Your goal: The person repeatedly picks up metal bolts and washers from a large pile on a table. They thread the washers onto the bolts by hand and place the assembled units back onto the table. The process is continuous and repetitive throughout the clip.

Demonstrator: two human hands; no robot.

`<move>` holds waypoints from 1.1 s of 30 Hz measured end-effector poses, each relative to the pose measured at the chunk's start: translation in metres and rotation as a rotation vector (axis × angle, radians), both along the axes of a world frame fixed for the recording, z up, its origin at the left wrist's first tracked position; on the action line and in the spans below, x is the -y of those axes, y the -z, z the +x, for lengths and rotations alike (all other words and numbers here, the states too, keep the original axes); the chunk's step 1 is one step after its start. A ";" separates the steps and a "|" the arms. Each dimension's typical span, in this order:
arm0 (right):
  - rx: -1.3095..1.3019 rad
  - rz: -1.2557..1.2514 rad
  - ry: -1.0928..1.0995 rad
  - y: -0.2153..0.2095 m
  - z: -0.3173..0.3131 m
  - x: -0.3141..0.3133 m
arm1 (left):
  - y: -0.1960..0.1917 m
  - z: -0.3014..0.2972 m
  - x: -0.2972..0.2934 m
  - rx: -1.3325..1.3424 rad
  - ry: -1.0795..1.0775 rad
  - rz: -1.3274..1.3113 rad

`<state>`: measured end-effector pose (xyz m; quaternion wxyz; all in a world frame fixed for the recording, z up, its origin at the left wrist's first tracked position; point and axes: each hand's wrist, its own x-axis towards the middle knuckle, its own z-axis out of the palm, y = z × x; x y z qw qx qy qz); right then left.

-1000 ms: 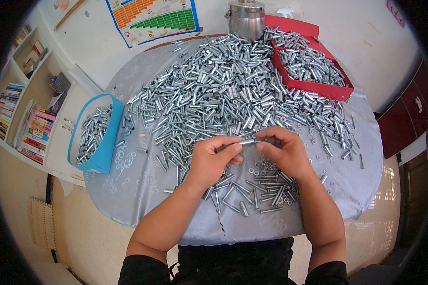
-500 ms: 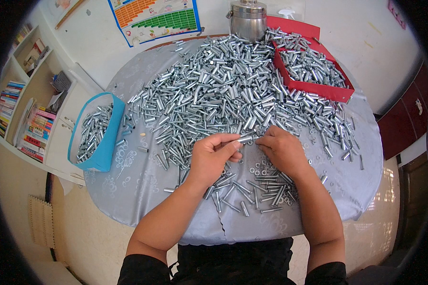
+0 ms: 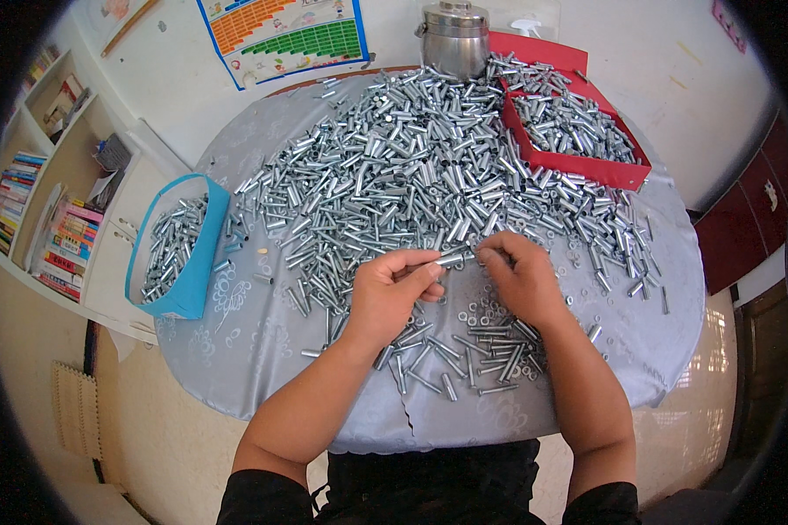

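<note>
My left hand (image 3: 392, 293) pinches a shiny metal sleeve (image 3: 451, 260) between thumb and fingers, its free end pointing right. At that end, my right hand (image 3: 525, 282) has its thumb and fingertips closed together; whatever they grip is too small to make out. Just beyond both hands rises a big heap of silvery sleeves and bolts (image 3: 403, 166). Between my forearms lie loose bolts (image 3: 497, 350), with small washers or nuts (image 3: 473, 313) scattered beside them.
A blue fabric bin (image 3: 188, 284) holding metal pieces stands on the table's left side. At the back right is a red box (image 3: 587, 168) filled with similar parts, beside a steel lidded pot (image 3: 455, 44). A grey cloth (image 3: 263, 367) covers the round table.
My right hand's fingers have shifted slightly at the sleeve's end, and the hand has turned a little. My left hand keeps its hold, almost still.
</note>
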<state>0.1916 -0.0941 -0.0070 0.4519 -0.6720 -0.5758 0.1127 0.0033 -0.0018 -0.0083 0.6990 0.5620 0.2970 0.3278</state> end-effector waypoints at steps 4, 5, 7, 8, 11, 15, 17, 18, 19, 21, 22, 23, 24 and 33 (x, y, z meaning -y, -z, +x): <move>-0.582 -0.060 -0.033 -0.002 -0.005 0.000 | 0.000 0.000 0.000 -0.020 -0.003 0.011; -0.606 -0.063 -0.052 -0.007 -0.008 0.002 | 0.000 0.001 0.000 -0.022 0.000 0.019; -0.643 -0.066 -0.083 -0.009 -0.012 0.004 | -0.001 0.000 0.000 -0.025 0.000 0.027; -0.655 -0.066 -0.093 -0.008 -0.013 0.004 | -0.001 -0.001 0.001 -0.024 -0.001 0.027; -0.698 -0.079 -0.102 -0.006 -0.012 0.005 | 0.000 0.000 0.001 -0.013 0.001 0.030; -0.726 -0.080 -0.136 -0.006 -0.010 0.005 | -0.001 0.000 0.002 -0.016 0.002 0.026; -0.708 -0.075 -0.135 -0.005 -0.009 0.005 | -0.002 0.001 0.002 -0.019 0.004 0.032; -0.701 -0.074 -0.135 -0.005 -0.008 0.005 | -0.002 0.001 0.002 -0.021 0.004 0.034; -0.680 -0.076 -0.134 -0.005 -0.008 0.005 | -0.002 0.000 0.002 -0.024 0.014 0.035; -0.637 -0.082 -0.132 -0.004 -0.007 0.005 | -0.001 0.000 0.001 -0.028 0.033 0.037; -0.638 -0.077 -0.119 -0.005 -0.008 0.005 | -0.001 0.000 0.001 -0.017 0.029 0.019; -0.638 -0.071 -0.106 -0.006 -0.009 0.004 | -0.001 0.000 0.000 -0.006 0.025 0.002; -0.640 -0.066 -0.094 -0.007 -0.010 0.004 | -0.001 0.000 -0.001 0.004 0.020 -0.016; 0.461 0.000 -0.106 0.006 -0.003 -0.007 | 0.001 -0.001 -0.002 0.026 -0.067 0.001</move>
